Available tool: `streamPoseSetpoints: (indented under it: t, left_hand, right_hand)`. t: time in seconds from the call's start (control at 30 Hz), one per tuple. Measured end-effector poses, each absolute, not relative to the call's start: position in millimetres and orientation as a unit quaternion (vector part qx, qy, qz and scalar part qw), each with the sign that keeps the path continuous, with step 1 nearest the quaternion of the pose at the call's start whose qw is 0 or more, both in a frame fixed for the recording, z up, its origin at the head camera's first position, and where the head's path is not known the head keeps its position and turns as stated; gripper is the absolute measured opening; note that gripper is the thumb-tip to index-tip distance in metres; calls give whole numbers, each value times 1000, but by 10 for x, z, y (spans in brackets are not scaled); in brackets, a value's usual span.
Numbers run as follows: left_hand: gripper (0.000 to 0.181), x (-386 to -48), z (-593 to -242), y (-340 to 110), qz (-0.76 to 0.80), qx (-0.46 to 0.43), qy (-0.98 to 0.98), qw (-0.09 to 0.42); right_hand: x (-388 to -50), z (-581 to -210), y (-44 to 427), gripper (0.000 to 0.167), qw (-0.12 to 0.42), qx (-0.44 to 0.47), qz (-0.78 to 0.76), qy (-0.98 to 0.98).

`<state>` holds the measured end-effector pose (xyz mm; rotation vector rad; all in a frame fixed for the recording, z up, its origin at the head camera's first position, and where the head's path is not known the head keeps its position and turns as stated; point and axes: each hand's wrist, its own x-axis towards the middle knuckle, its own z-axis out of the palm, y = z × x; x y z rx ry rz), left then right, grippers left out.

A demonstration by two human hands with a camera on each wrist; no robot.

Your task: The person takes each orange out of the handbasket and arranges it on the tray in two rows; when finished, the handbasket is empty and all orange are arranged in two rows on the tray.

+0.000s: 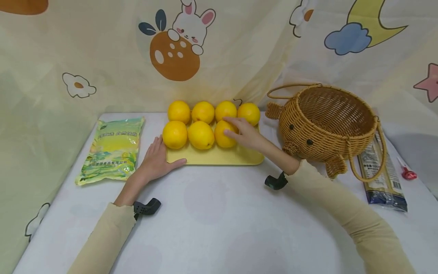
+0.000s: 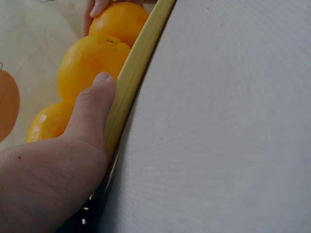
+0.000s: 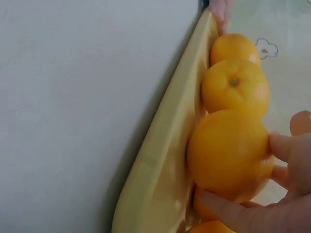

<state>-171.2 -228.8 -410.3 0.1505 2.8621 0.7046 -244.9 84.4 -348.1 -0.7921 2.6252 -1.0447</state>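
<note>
Two rows of oranges, several in all, lie on a yellow tray near the back of the table. My right hand holds the rightmost front-row orange, thumb and fingers spread round its sides. In the right wrist view that orange is close up, with fingertips against it. My left hand rests at the tray's front left corner, fingers straight along its left side. Its thumb lies over the tray's front rim in the left wrist view, beside the front-row oranges. The left fingertips are partly hidden beside the leftmost orange.
A wicker basket with an animal face and handles stands right of the tray. Partly behind it lies a flat packet, with a small red-wrapped item beyond. Left of the tray is a green-yellow bag. A printed cloth hangs behind.
</note>
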Motion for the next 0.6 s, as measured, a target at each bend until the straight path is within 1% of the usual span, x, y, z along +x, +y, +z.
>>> streamPoseSetpoints:
  t: [0.17, 0.47, 0.6]
  left_hand:
    - [120, -1718, -4102, -2277, 240, 55, 964, 96]
    - [121, -1698, -4093, -2343, 241, 53, 963, 107]
    - [121, -1676, -4063, -2405, 265, 50, 956, 117]
  right_hand:
    - [-2378, -3502, 819, 54, 111, -254, -348, 896]
    - [-2314, -3549, 773, 65, 109, -241, -359, 895]
    - [-2287, -3546, 788, 66, 103, -234, -355, 899]
